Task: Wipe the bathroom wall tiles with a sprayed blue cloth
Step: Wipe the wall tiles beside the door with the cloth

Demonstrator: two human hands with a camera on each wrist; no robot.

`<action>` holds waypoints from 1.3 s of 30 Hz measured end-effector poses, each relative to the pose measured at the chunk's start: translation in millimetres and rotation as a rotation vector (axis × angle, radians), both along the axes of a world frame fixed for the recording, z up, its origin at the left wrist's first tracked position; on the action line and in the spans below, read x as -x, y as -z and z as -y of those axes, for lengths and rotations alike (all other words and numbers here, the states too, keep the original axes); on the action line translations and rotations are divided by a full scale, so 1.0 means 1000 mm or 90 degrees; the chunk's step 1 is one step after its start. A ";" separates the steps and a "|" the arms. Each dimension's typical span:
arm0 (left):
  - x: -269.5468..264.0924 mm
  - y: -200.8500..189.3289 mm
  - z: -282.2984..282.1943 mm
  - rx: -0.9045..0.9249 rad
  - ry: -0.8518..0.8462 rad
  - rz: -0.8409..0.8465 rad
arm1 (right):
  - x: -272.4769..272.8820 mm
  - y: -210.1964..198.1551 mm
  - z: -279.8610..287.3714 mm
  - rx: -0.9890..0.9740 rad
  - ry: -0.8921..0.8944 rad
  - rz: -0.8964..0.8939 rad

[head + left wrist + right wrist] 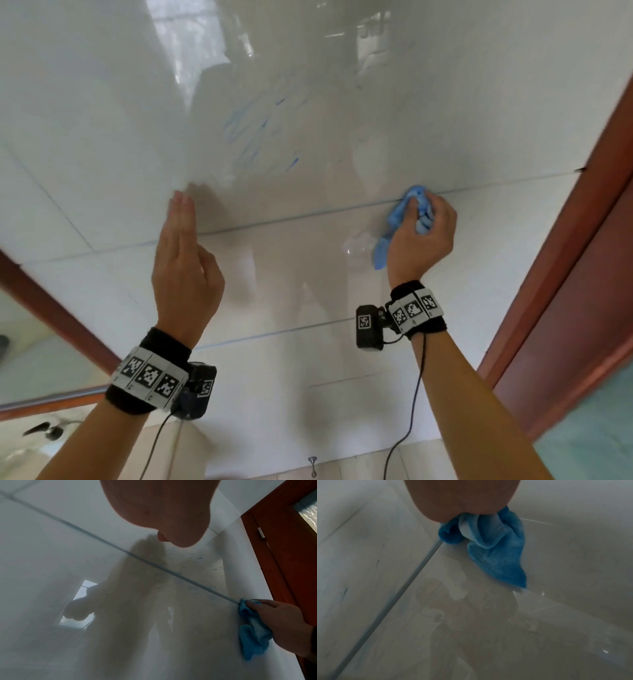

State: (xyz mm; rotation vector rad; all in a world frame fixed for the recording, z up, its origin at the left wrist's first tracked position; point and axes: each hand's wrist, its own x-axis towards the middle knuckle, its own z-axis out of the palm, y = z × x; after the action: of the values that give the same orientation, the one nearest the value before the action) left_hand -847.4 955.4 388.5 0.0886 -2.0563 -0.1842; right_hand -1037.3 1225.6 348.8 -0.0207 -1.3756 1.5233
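The right hand [423, 236] holds the cloth [402, 219] in a closed grip: the fingers curl round the bunched middle, and a loose tail hangs out toward 7 o'clock of the fist. The bunched part presses on the tiles [102, 120] at the grout line [274, 221] that runs across the wall. The right wrist view shows the tail [498, 561] lying against the tile below that line, with wet smears on the gloss beneath it.

The left hand [183, 260] holds nothing. Its fingers are straight and together and point at 12 o'clock. Whether the fingertips touch the wall cannot be told. It stands well apart from the cloth, at 9 o'clock of it.

Blue marks [253, 137] sit on the upper tile, at about 11 o'clock of the cloth, and are not yet wiped. The door frame [582, 222] runs just beside the right hand at 3 o'clock.

Probable faults from this position:
- Small contact area. The cloth is wadded, so a stroke is likely to leave unwiped bands or streaks.
- Trailing tail. The loose end may drag moisture back over wiped tile.
- Frame contact. A stroke toward 3 o'clock may bring the knuckles against the door frame.
- Missed marks. Wiping that follows only the grout line would leave the blue marks in place.
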 end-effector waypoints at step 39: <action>-0.033 -0.004 -0.024 -0.305 0.195 0.098 | -0.098 -0.046 0.095 0.062 -0.769 0.123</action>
State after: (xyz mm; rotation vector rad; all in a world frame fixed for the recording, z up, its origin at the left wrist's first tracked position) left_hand -813.9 979.6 392.1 0.0838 -2.1300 -0.8826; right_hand -939.0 1130.8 394.7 0.7374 -1.5326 2.6140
